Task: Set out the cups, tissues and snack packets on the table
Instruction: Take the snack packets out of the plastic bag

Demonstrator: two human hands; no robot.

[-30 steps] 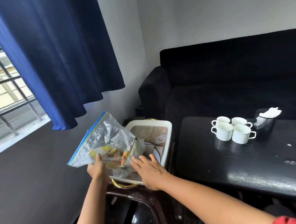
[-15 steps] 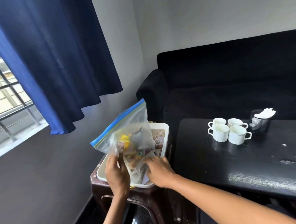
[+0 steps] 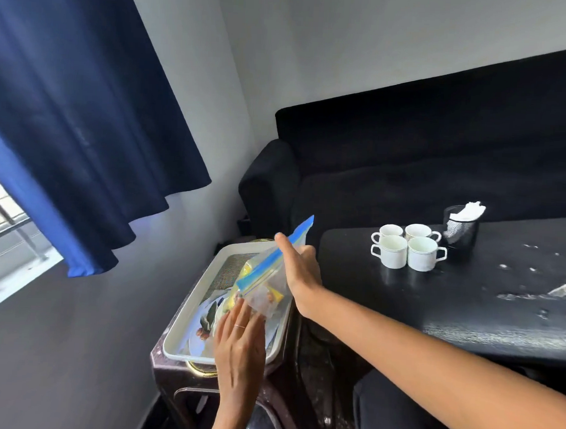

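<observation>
Looking down at a glossy black table (image 3: 467,309) with a dark sofa (image 3: 425,162) behind it, grey walls, and a blue curtain (image 3: 83,122) hanging over a barred window on the left. Four white cups (image 3: 407,250) sit bunched together on the table, handles poking outward, and just beside them is a black mesh holder with white tissues (image 3: 467,211) sticking out the top. Off the table's left edge there's a dark brown stool (image 3: 181,379) with a white tray (image 3: 184,324) on it, some plates lying inside. The zip bag of snack packets (image 3: 265,285) is held up over that tray, blue seal strip angled up toward the sofa. Right hand (image 3: 300,267) reaches across and grips the bag's upper edge at the seal, thumb sticking up, fingers curled round the plastic. Left hand (image 3: 240,340), ring on one finger, presses against the bag's lower part with fingers mostly straight and close together.
</observation>
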